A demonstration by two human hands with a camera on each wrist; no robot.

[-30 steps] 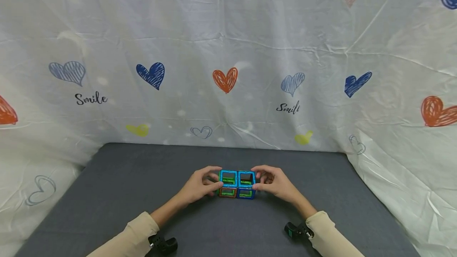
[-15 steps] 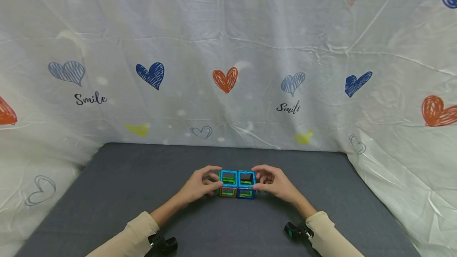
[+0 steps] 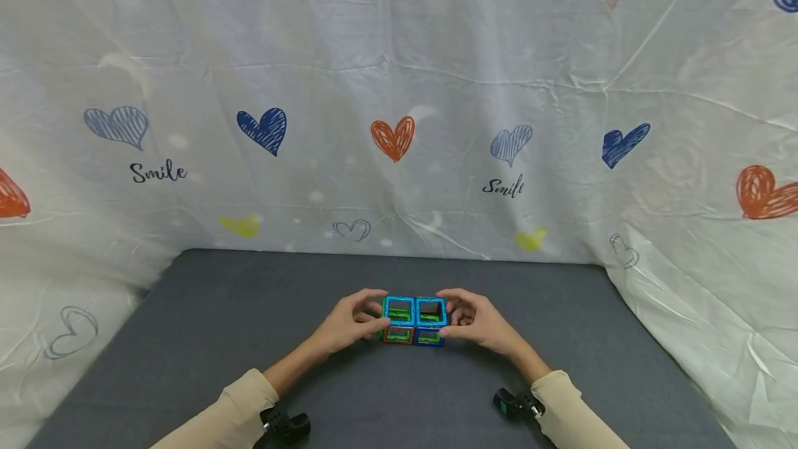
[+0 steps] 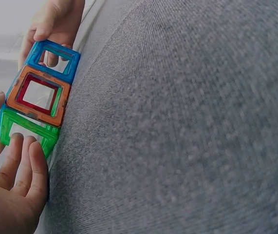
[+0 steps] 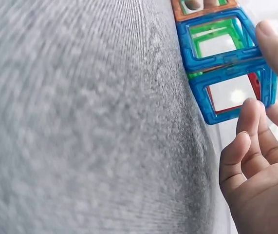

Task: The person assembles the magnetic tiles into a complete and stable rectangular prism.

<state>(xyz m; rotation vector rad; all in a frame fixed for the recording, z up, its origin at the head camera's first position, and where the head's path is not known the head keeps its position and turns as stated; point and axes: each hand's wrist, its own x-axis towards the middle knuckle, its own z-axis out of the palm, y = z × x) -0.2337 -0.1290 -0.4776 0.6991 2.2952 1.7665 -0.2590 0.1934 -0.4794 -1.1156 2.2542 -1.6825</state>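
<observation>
Two cubes built of magnetic tiles [image 3: 415, 312] stand side by side on the grey table in the head view. Their tops are light blue frames; the front shows an orange tile [image 4: 34, 112] on the left and a blue tile [image 5: 216, 60] on the right. My left hand [image 3: 346, 324] pinches the left end, thumb at the front top edge and index finger at the back. A green tile [image 4: 19, 120] faces its other fingers. At the right end, my right hand [image 3: 480, 322] grips likewise, its thumb overlapping the front top corner. The cubes' back sides are mostly hidden.
Dark grey cloth covers the table [image 3: 262, 283]. A white curtain [image 3: 442, 123] printed with hearts and "Smile" hangs behind and around it. Black wrist cameras [image 3: 287, 428] sit below both beige sleeves [image 3: 233, 407].
My right hand and forearm have shifted slightly left, with the thumb a little further over the right cube's corner. The left hand and the cubes stay practically in place.
</observation>
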